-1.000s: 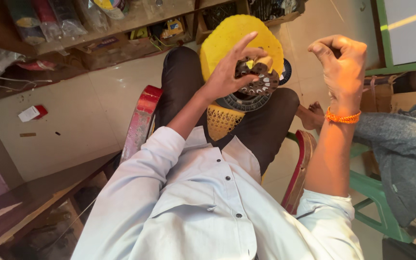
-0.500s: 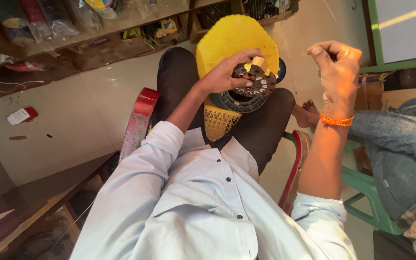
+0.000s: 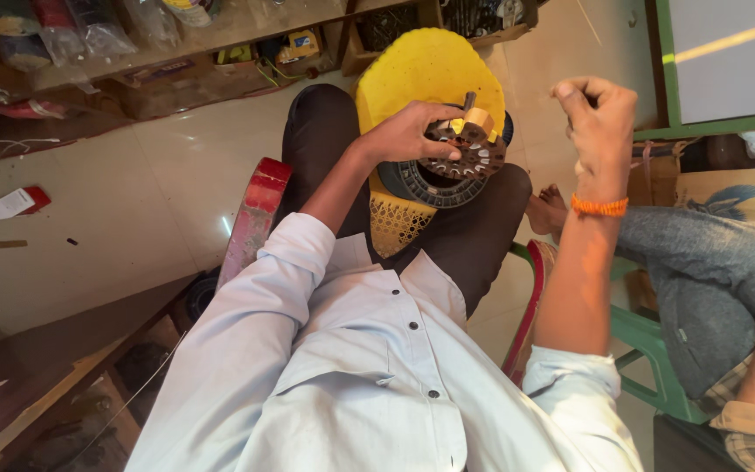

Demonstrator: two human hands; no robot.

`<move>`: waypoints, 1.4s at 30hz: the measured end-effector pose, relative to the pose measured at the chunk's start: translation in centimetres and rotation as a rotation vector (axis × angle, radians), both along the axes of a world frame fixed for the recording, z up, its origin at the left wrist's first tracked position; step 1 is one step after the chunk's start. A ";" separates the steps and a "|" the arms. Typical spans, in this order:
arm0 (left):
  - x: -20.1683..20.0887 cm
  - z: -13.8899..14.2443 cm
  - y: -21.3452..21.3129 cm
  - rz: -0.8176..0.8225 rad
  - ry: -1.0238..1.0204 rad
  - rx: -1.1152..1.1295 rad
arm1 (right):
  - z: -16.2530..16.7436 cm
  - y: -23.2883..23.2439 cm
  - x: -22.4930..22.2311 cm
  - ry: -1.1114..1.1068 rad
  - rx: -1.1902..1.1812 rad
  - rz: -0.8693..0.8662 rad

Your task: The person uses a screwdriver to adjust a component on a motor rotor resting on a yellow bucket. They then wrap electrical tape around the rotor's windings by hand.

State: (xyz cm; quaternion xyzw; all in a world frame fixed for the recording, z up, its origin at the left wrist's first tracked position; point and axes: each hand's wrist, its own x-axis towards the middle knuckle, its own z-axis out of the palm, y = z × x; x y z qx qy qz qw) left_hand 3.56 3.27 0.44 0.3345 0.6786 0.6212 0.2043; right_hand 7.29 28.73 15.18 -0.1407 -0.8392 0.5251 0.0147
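Slotted round core [image 3: 469, 157] — left hand [image 3: 408, 133] atop

left hand [image 3: 408, 133] hides part of stator [image 3: 465, 157].
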 end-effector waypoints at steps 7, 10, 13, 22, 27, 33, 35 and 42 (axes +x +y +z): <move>-1.3 0.1 -0.2 -0.141 -0.036 0.060 | 0.6 -4.0 4.4 0.071 0.116 0.075; -1.7 0.2 -0.2 -0.167 -0.004 0.049 | 0.0 -6.3 5.7 0.043 -0.026 0.003; -1.6 0.3 -0.3 -0.153 0.002 0.058 | 0.1 -7.2 5.8 0.030 -0.147 -0.070; -1.4 0.3 -0.4 -0.172 -0.084 0.106 | -0.5 -7.4 8.3 0.043 -0.211 -0.088; -1.7 0.6 -0.3 -0.261 -0.236 0.134 | -3.6 -11.5 12.0 0.131 0.104 0.061; -2.2 0.8 -0.5 -0.327 -0.062 0.033 | -6.5 -14.1 13.6 0.116 0.225 0.063; -1.8 1.1 -0.5 -0.273 -0.108 0.120 | -6.2 -13.6 13.6 0.151 0.200 0.082; 5.4 3.2 -1.9 0.481 0.428 0.241 | -3.7 -12.5 13.5 0.148 0.181 0.134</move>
